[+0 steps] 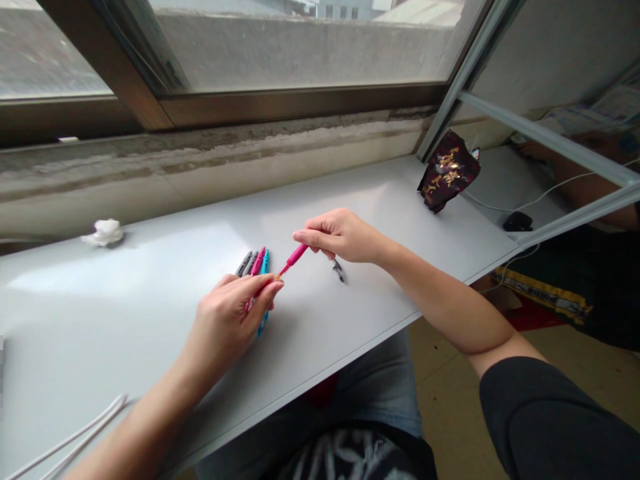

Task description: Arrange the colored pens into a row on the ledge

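Note:
A pink pen (294, 257) spans the gap between my two hands above the table. My right hand (347, 235) is closed in a pinch round its upper end. The fingers of my left hand (225, 313) close on its lower end, where a clear and yellowish bit shows; the rest is hidden by the fingers. Behind my left hand several pens lie side by side: dark grey ones (244, 264), another pink pen (258, 261) and a blue pen (265, 261). Beneath my right hand lies a small black-and-clear pen or pen part (339, 271), partly covered.
The white table (125, 320) runs along a window wall. Crumpled white tissue (105, 233) sits at the back left, a white cable (85, 433) at the front left. A dark red packet (449, 171) stands at the right beside a metal frame (550, 133). Another person's arm shows beyond it.

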`<action>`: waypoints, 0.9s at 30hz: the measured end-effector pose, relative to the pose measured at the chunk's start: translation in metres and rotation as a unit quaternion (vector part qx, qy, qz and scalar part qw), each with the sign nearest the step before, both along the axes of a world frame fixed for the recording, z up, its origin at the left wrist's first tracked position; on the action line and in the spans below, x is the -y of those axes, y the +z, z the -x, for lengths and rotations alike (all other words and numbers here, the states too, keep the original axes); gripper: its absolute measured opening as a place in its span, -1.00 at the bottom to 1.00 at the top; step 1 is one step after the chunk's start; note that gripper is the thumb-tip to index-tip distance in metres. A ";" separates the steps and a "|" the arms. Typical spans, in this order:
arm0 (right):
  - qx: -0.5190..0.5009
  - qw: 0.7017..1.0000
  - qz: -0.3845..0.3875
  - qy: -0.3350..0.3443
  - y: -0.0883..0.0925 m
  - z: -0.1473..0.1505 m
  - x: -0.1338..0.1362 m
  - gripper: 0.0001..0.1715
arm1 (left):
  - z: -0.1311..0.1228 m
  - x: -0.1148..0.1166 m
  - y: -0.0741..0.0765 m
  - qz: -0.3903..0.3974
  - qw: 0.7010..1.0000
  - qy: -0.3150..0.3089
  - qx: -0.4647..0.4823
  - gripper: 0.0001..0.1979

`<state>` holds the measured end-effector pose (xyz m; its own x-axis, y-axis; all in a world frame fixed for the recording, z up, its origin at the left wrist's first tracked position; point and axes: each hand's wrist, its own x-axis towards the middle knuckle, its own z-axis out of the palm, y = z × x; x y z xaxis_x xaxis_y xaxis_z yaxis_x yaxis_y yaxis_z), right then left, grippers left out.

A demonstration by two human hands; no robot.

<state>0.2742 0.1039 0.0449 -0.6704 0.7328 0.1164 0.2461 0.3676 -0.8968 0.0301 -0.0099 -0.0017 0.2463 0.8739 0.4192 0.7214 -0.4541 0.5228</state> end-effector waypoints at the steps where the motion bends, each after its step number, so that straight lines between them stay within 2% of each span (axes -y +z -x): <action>1: 0.003 1.000 0.007 -0.005 -0.002 0.002 0.001 -0.35 | 0.000 0.001 -0.001 -0.019 1.000 0.004 -0.015 -0.70; 4: -0.003 0.998 0.051 -0.025 -0.007 0.006 0.001 -0.33 | -0.002 0.003 -0.001 -0.048 0.997 0.028 -0.061 -0.66; 7: -0.036 0.994 0.081 -0.066 -0.012 0.010 0.000 -0.37 | -0.008 0.005 0.001 -0.030 0.997 0.036 -0.058 -0.69; 9: -0.062 0.990 0.090 -0.092 -0.013 0.011 0.000 -0.41 | -0.011 0.005 0.003 -0.017 0.999 0.003 -0.030 -0.68; 11: -0.081 0.986 0.104 -0.105 -0.013 0.012 0.000 -0.43 | -0.014 0.005 0.005 -0.024 0.998 -0.064 -0.016 -0.60; 12: -0.089 0.984 0.113 -0.105 -0.013 0.012 0.000 -0.43 | -0.014 0.005 0.006 -0.031 0.994 -0.099 -0.016 -0.62; 15: -0.091 0.983 0.135 -0.085 -0.012 0.013 0.001 -0.44 | -0.014 0.004 0.007 -0.043 0.985 -0.163 -0.023 -0.86; 17: -0.076 0.984 0.150 -0.061 -0.011 0.014 0.002 -0.43 | -0.013 0.004 0.007 -0.052 0.980 -0.188 -0.031 -0.93; 22: -0.062 0.981 0.183 -0.008 -0.011 0.017 0.007 -0.41 | -0.013 0.007 0.005 -0.073 0.969 -0.232 -0.038 -0.85; 27: -0.046 0.981 0.189 0.005 -0.011 0.017 0.008 -0.43 | -0.016 0.010 0.005 -0.063 0.964 -0.258 -0.021 -0.75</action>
<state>0.2574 0.0955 0.0338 -0.6774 0.7285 -0.1019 0.1562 0.0071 -0.9877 0.0465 -0.0195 0.0037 0.6541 0.5726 0.4942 0.4011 -0.8166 0.4151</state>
